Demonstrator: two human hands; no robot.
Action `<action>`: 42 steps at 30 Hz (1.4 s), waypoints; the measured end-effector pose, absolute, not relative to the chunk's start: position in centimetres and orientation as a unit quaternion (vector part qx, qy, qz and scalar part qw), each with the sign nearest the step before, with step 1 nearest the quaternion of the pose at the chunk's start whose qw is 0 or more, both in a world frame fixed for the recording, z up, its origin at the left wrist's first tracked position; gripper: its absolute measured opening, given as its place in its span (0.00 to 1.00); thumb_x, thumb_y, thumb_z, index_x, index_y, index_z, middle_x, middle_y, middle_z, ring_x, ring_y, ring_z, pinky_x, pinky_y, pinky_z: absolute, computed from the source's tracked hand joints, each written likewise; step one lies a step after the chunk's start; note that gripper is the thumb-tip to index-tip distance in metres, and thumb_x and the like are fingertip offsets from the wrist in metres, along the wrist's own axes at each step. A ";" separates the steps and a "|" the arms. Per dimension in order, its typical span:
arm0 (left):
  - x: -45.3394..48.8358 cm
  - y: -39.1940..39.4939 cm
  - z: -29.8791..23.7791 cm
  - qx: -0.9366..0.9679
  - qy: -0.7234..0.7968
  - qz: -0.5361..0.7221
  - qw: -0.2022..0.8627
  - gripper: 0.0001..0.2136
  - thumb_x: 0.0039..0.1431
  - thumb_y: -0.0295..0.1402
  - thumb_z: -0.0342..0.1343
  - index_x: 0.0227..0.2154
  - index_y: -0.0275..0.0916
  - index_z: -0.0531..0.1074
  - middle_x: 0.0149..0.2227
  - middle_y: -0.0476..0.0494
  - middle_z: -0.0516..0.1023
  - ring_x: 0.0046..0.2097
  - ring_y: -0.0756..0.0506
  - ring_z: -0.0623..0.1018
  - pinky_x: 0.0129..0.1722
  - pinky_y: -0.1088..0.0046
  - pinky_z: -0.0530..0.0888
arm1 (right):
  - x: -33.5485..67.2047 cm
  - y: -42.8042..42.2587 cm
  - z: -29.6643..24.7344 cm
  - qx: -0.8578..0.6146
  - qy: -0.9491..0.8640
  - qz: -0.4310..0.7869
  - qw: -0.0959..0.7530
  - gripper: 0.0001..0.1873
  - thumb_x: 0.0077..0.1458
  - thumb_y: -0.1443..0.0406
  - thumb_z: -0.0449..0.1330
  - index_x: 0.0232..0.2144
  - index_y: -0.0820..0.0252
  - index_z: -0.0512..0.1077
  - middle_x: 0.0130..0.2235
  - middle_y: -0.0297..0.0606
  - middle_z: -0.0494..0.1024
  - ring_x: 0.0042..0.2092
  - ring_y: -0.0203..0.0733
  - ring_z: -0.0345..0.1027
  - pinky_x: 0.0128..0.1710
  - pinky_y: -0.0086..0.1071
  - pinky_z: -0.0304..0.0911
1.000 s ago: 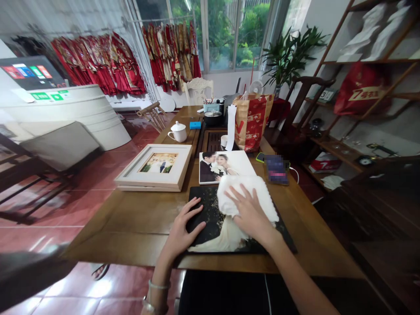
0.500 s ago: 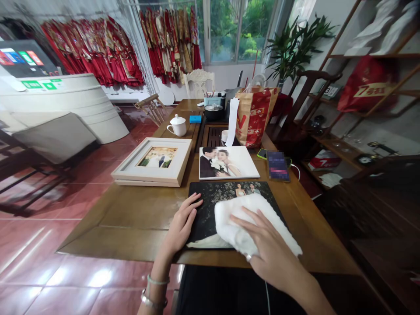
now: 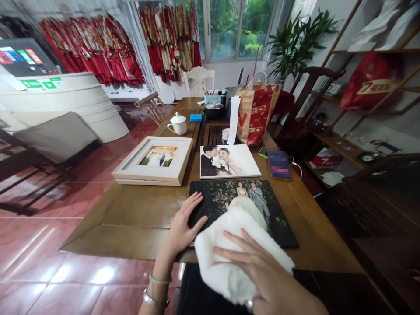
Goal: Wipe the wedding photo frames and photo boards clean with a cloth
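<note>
A dark photo panel point(image 3: 215, 210) with a couple printed on it lies flat at the near end of the wooden table. My left hand point(image 3: 183, 225) rests on its left edge, fingers stretched out and thumb apart. Over the panel's near edge, my right hand point(image 3: 246, 258) holds a fluffy white cloth point(image 3: 213, 238), its fingers spread across the top. The cloth hides the lower middle of the picture and hangs past the table edge. Just beyond lies a white-edged photo panel point(image 3: 244, 162) of another couple shot.
Light wooden picture frames point(image 3: 183, 164) are stacked at left, with a white lidded cup point(image 3: 179, 124) behind. A phone point(image 3: 279, 165) with a cable lies at right. A red-and-brown paper bag point(image 3: 257, 113) stands farther back. The wooden table point(image 3: 124, 218) ends close to me.
My right hand has drawn the white cloth toward me and slightly left, past the panel's near edge, uncovering more of the printed couple. My left hand stays at the left edge, its thumb now farther out.
</note>
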State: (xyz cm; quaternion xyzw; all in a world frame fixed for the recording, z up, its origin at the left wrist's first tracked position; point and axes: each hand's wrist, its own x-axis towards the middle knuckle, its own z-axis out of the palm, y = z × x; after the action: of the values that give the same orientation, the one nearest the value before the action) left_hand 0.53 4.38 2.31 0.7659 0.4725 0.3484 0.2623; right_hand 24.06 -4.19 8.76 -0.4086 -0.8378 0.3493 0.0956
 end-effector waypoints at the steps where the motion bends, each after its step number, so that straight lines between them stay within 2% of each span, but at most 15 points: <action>1: 0.6 4.4 2.3 0.771 0.471 0.347 0.252 0.22 0.59 0.37 0.54 0.57 0.42 0.64 0.62 0.39 0.63 0.64 0.39 0.59 0.63 0.53 0.59 | 25.2 -4.2 8.6 -0.449 -0.821 0.340 0.095 0.42 0.36 0.74 0.50 0.57 0.48 0.64 0.64 0.27 0.57 0.67 0.48 0.38 0.64 0.51 0.41; 4: 0.8 4.5 2.4 0.775 0.465 0.352 0.244 0.22 0.56 0.35 0.57 0.55 0.42 0.66 0.60 0.39 0.66 0.62 0.39 0.63 0.61 0.53 0.62 | 28.2 -3.3 7.3 -0.573 -0.761 0.281 0.116 0.34 0.50 0.69 0.52 0.60 0.46 0.60 0.65 0.29 0.53 0.66 0.54 0.37 0.61 0.56 0.48; 6: 0.8 4.5 2.5 0.777 0.458 0.353 0.251 0.20 0.57 0.34 0.57 0.53 0.42 0.69 0.57 0.40 0.70 0.60 0.40 0.67 0.60 0.55 0.64 | 29.5 -1.6 6.4 -0.618 -0.737 0.236 0.140 0.29 0.56 0.64 0.50 0.60 0.47 0.59 0.65 0.31 0.52 0.66 0.54 0.37 0.62 0.56 0.44; 9: 0.8 4.6 2.5 0.779 0.450 0.351 0.258 0.18 0.57 0.33 0.57 0.51 0.42 0.70 0.55 0.40 0.72 0.59 0.40 0.69 0.59 0.54 0.66 | 29.5 1.8 6.0 -0.615 -0.748 0.195 0.157 0.25 0.59 0.63 0.49 0.59 0.51 0.61 0.65 0.34 0.55 0.66 0.51 0.39 0.64 0.53 0.37; 13: 0.7 4.6 2.4 0.781 0.446 0.354 0.256 0.18 0.57 0.34 0.57 0.51 0.41 0.71 0.55 0.39 0.72 0.58 0.40 0.70 0.58 0.53 0.67 | 26.1 6.0 7.0 -0.540 -0.800 0.213 0.150 0.24 0.58 0.64 0.51 0.57 0.53 0.64 0.62 0.35 0.62 0.66 0.50 0.42 0.64 0.53 0.35; 18: 0.8 4.6 2.2 0.776 0.460 0.358 0.243 0.16 0.55 0.35 0.58 0.48 0.41 0.73 0.51 0.39 0.76 0.54 0.39 0.74 0.55 0.54 0.70 | 20.0 9.6 8.2 -0.429 -0.850 0.265 0.150 0.24 0.58 0.59 0.52 0.56 0.61 0.66 0.61 0.44 0.63 0.65 0.51 0.45 0.64 0.49 0.36; 20: 0.7 4.5 2.3 0.773 0.468 0.353 0.243 0.15 0.55 0.35 0.59 0.46 0.41 0.74 0.48 0.40 0.78 0.51 0.39 0.76 0.52 0.56 0.72 | 18.4 10.4 8.2 -0.404 -0.860 0.275 0.146 0.24 0.58 0.58 0.52 0.54 0.61 0.68 0.61 0.44 0.64 0.64 0.50 0.47 0.64 0.46 0.36; 23: 0.7 4.5 2.2 0.770 0.478 0.342 0.250 0.13 0.55 0.35 0.59 0.44 0.41 0.76 0.44 0.40 0.80 0.47 0.39 0.79 0.49 0.58 0.75 | 17.8 10.3 8.1 -0.397 -0.862 0.275 0.153 0.23 0.57 0.57 0.53 0.52 0.61 0.69 0.59 0.42 0.66 0.64 0.47 0.49 0.64 0.42 0.38; 26: 0.6 4.5 2.1 0.770 0.472 0.346 0.254 0.14 0.55 0.35 0.59 0.45 0.40 0.75 0.47 0.40 0.79 0.50 0.39 0.77 0.52 0.57 0.73 | 19.9 9.0 7.5 -0.429 -0.847 0.264 0.172 0.25 0.58 0.59 0.52 0.55 0.64 0.67 0.60 0.46 0.64 0.64 0.47 0.48 0.64 0.43 0.37; 31: 0.6 4.6 2.3 0.771 0.456 0.352 0.271 0.17 0.56 0.34 0.58 0.49 0.41 0.73 0.55 0.40 0.73 0.58 0.40 0.71 0.58 0.56 0.67 | 26.9 7.5 5.5 -0.576 -0.758 0.231 0.202 0.26 0.58 0.57 0.52 0.57 0.56 0.64 0.64 0.38 0.58 0.66 0.50 0.42 0.64 0.47 0.41; 35: 0.6 4.6 2.3 0.770 0.456 0.357 0.269 0.17 0.56 0.34 0.58 0.49 0.42 0.72 0.55 0.41 0.72 0.58 0.40 0.70 0.58 0.55 0.67 | 30.3 7.3 4.2 -0.648 -0.715 0.148 0.218 0.26 0.59 0.63 0.49 0.59 0.59 0.61 0.63 0.40 0.59 0.66 0.46 0.43 0.65 0.47 0.36; 39: 0.6 4.6 2.1 0.773 0.457 0.357 0.256 0.18 0.56 0.35 0.58 0.50 0.41 0.71 0.56 0.41 0.72 0.58 0.40 0.71 0.58 0.55 0.68 | 28.3 5.2 4.5 -0.619 -0.751 0.106 0.204 0.32 0.51 0.69 0.51 0.60 0.56 0.60 0.63 0.35 0.59 0.66 0.48 0.39 0.64 0.52 0.31; 42: 0.6 4.6 2.1 0.777 0.459 0.352 0.249 0.18 0.56 0.34 0.57 0.51 0.40 0.71 0.56 0.40 0.72 0.58 0.40 0.70 0.58 0.55 0.67 | 25.7 1.7 5.5 -0.529 -0.814 0.140 0.193 0.38 0.44 0.73 0.51 0.60 0.51 0.60 0.64 0.28 0.57 0.67 0.48 0.35 0.64 0.54 0.27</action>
State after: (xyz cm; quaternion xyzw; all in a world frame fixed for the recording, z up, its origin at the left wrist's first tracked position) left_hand 0.56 4.63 2.06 0.7768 0.4588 0.3522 0.2493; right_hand 25.70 1.70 5.54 -0.5293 -0.8142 0.1403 0.1930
